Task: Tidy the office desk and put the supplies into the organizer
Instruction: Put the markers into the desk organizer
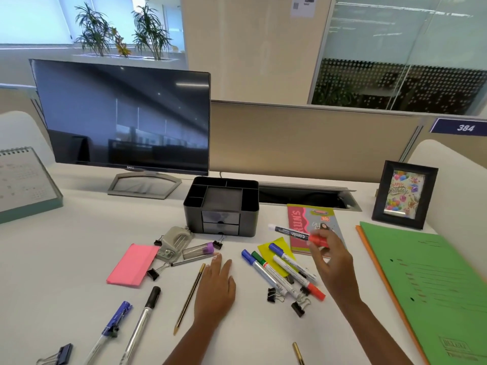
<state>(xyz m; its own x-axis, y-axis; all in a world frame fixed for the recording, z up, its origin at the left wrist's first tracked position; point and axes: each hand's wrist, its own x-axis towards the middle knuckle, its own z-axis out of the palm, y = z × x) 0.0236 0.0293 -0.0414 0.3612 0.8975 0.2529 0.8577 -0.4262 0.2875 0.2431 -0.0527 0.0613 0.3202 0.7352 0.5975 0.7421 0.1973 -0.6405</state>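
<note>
Transfer step: right hand (332, 262) pinches red-capped marker (291, 232); left hand (216, 285) rests flat, fingers straight. Next move probably calls for insertion into organizer (193, 214).

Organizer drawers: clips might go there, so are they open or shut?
Shut: both drawer fronts sit flush within the organizer.

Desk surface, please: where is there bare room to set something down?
Bare: the stretch between the desk calendar and the pink sticky notes, in front of the monitor stand. Crowded: around the hole punch and the markers before the organizer.
</note>
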